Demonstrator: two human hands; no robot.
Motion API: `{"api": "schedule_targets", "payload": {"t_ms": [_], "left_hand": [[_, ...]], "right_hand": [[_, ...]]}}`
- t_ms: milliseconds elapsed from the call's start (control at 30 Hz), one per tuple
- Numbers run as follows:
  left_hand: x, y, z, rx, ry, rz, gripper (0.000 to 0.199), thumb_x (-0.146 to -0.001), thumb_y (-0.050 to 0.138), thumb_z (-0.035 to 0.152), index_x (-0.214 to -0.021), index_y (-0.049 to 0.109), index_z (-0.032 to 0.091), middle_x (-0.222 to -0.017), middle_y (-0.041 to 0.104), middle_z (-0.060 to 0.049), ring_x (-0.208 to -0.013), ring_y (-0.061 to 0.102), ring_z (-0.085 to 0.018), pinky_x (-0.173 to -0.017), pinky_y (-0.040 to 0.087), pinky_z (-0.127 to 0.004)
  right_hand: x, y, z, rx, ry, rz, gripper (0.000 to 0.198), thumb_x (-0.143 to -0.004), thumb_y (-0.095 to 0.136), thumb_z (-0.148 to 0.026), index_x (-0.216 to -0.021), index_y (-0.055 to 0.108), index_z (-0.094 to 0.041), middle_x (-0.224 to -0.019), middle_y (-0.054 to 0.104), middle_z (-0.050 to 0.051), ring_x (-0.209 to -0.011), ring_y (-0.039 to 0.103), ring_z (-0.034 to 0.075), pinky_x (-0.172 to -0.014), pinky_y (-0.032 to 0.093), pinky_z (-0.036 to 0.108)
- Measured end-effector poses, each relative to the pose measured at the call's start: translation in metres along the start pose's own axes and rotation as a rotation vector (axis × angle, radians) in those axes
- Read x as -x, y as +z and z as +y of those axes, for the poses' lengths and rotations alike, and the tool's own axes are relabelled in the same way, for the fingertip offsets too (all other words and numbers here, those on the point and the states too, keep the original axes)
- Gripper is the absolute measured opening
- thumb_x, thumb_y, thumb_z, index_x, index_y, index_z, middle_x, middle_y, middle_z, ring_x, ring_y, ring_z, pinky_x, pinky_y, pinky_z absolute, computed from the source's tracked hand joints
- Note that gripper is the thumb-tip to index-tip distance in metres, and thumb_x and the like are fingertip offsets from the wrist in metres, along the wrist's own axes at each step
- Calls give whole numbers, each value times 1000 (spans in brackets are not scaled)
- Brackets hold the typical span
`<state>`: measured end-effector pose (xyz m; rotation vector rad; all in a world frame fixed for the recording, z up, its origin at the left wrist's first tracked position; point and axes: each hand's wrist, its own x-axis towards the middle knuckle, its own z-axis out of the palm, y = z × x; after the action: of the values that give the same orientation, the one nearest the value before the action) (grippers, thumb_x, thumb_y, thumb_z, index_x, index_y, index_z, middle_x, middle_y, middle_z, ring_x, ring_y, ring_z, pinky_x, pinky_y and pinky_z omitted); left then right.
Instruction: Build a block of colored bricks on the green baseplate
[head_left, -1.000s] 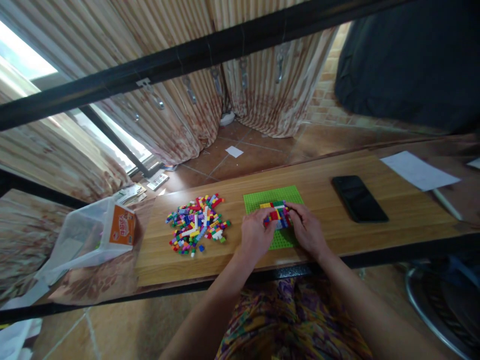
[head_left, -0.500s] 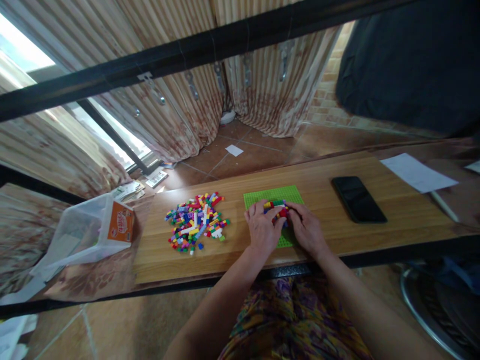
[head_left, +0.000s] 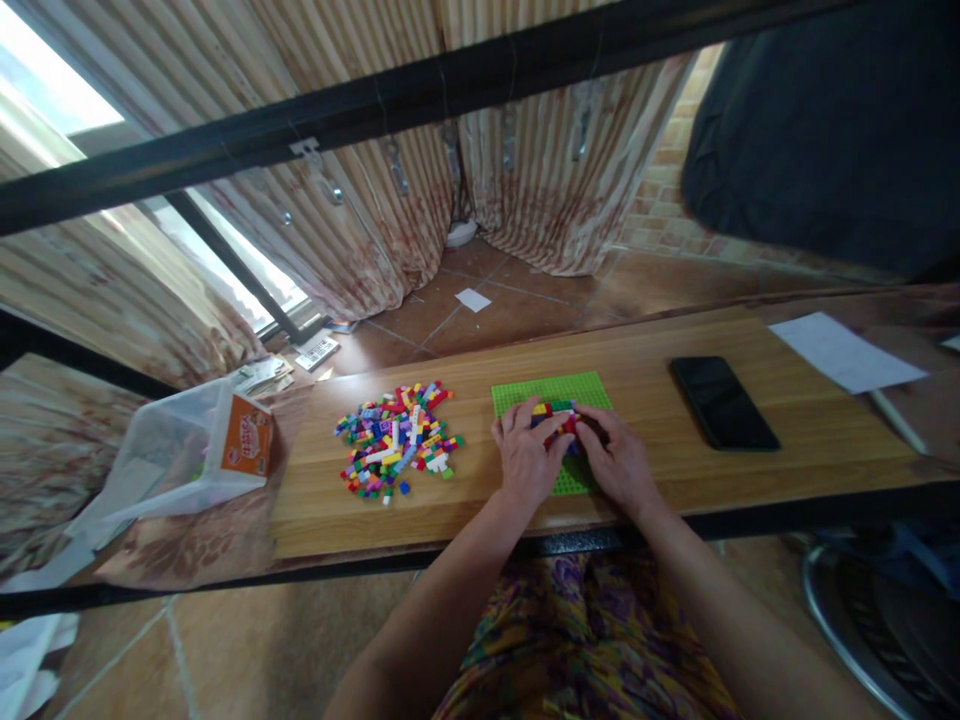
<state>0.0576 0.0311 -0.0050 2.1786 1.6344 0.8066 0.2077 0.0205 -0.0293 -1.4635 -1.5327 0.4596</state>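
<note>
A green studded baseplate (head_left: 547, 382) lies on the wooden board, and a small build of multicoloured toy bricks (head_left: 553, 410) stands on it. My left hand (head_left: 529, 450) curls around the build's left and near side, thumb and fingers closed on it. From the right, my right hand (head_left: 616, 458) pinches the build's right end, near a red brick. Both hands cover much of the build, so its lower part and full shape are hidden. To the left, a loose pile of small toy bricks (head_left: 399, 440) in many colours is spread on the board.
A black phone (head_left: 724, 402) rests on the wooden board (head_left: 472, 520) to the right, with a white paper sheet (head_left: 844, 352) beyond it. At the far left stands a clear plastic box (head_left: 176, 460) with an orange label. A dark metal bar (head_left: 405, 95) crosses above the board.
The camera view has shifted slightly, moving the whole scene a little to the right. Both hands stay on the brick build, with only slight finger movement.
</note>
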Motion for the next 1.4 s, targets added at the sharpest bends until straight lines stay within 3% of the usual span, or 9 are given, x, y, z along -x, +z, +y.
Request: {"api": "schedule_targets", "payload": {"t_ms": [200, 333, 533, 833, 1233, 1400], "left_hand": [[2, 2, 0, 1, -2, 13, 27, -91, 63, 42, -118, 69, 41, -145, 51, -2, -127, 45, -28, -107, 34, -53], [3, 4, -1, 8, 10, 21, 29, -91, 62, 42, -119, 68, 40, -148, 49, -1, -129, 44, -28, -108, 33, -54], [6, 3, -3, 52, 29, 15, 51, -88, 64, 35, -137, 53, 27, -146, 51, -7, -132, 44, -27, -112, 30, -53], [8, 5, -4, 114, 23, 51, 45, -86, 64, 28, -130, 56, 24, -145, 53, -7, -131, 46, -26, -114, 28, -50], [10, 7, -5, 133, 26, 63, 44, -85, 65, 30, -129, 56, 25, -145, 53, -6, -130, 46, -26, -113, 29, -51], [9, 6, -5, 130, 16, 38, 45, -86, 63, 30, -130, 56, 26, -145, 53, -6, -131, 46, -26, -112, 31, -50]], "right_hand": [[-2, -1, 2, -22, -12, -5, 34, -92, 53, -44, -114, 68, -24, -112, 69, 10, -104, 64, 23, -98, 49, 46], [-6, -8, 8, -68, -50, -126, 33, -92, 54, -43, -116, 69, -25, -121, 65, 9, -116, 60, 23, -105, 44, 46], [-12, -19, 13, -57, -61, -232, 33, -89, 60, -44, -113, 71, -26, -124, 61, 9, -120, 57, 24, -106, 43, 46], [-15, -19, 12, -8, -76, -247, 29, -87, 63, -45, -109, 72, -28, -126, 59, 7, -121, 57, 24, -105, 45, 46], [-34, -30, 5, 189, -262, -385, 24, -89, 57, -39, -103, 73, -29, -126, 61, 9, -117, 59, 28, -105, 46, 55], [-29, -31, 10, 155, -226, -351, 26, -87, 62, -41, -109, 72, -31, -128, 63, 7, -119, 59, 28, -105, 47, 54]]}}
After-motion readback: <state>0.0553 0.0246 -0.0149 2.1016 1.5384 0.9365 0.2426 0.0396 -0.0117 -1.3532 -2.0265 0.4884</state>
